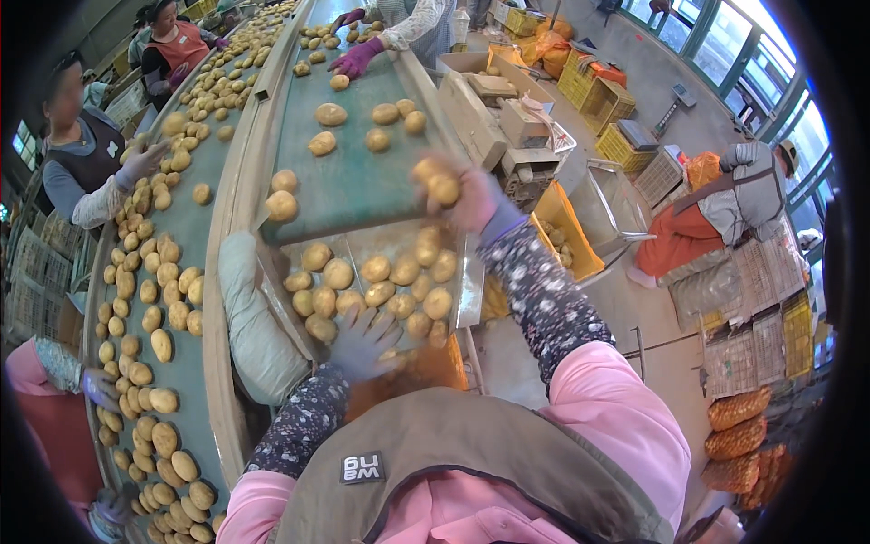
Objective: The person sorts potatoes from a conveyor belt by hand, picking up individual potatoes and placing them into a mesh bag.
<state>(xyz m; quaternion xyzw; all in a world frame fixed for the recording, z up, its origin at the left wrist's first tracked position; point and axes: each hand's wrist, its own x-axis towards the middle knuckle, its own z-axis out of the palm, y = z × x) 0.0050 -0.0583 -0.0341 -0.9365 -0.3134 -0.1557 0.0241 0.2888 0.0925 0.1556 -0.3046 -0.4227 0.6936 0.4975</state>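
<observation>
"Right grip [473, 201] is pinching a blurred potato [442, 186] above the near right of the belt [353, 186]!"
"Left?"
"Left grip [362, 346] is hanging spread over the potatoes [379, 293] in the chute [469, 286], perhaps steadying them."

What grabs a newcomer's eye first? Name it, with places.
Probably the left conveyor, strewn with potatoes along the picture's left side. Then, near mid-picture, the blurred right hand grips more potatoes by the green belt's right edge, while the left hand spreads at the potato-filled tray's near end. Orange sacks lie stacked at lower right.
</observation>
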